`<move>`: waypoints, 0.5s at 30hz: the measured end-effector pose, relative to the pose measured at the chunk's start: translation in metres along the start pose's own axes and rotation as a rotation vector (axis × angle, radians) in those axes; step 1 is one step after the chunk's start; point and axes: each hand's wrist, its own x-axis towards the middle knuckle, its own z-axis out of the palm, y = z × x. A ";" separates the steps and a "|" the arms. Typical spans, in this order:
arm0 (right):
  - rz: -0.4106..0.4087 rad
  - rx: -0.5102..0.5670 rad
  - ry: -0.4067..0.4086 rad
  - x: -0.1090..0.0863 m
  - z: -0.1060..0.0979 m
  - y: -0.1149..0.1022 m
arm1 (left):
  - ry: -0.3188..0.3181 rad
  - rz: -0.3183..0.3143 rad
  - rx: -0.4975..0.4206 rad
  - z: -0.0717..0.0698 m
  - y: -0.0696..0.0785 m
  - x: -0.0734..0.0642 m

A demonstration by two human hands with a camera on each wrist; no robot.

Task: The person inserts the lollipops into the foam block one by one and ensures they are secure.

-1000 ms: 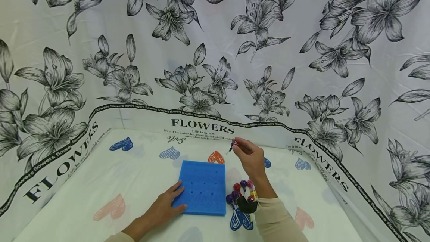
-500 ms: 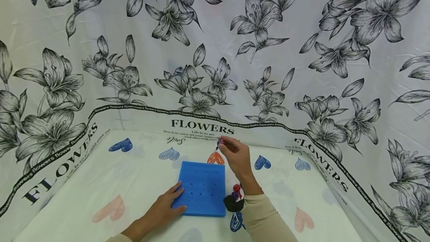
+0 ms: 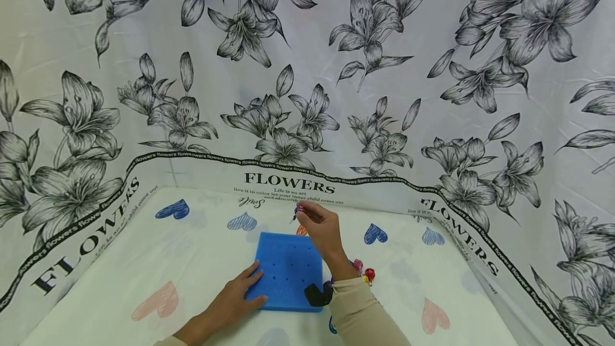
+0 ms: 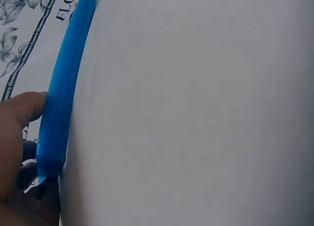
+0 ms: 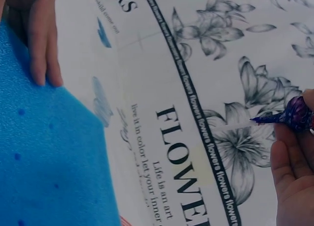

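In the head view my left hand rests along the left side of a flat blue foam block, its fingers and thumb extended over the edge. Small holes in rows dot the block's top. My right hand pinches a purple-wrapped lollipop above the block's far edge. Up close in the right wrist view, the lollipop has a blue-purple twisted wrapper, and its white stick points away from the fingers. The left wrist view shows the block edge-on beside the left hand's fingers.
More lollipops, among them a pink one and a red one, lie right of the block, partly hidden by my right forearm. A white cloth with printed hearts covers the table. Behind hangs a flower-print curtain.
My right hand has moved left with the lollipop, from beyond the block's right side to over its far edge. The left hand and block have stayed in place.
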 end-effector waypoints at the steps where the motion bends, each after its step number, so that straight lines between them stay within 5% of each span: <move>1: 0.007 0.006 -0.006 0.000 0.001 0.003 | -0.003 -0.005 -0.002 0.000 0.000 0.000; 15: 0.079 0.002 -0.023 -0.002 0.013 0.037 | -0.029 0.005 -0.030 0.000 -0.003 0.002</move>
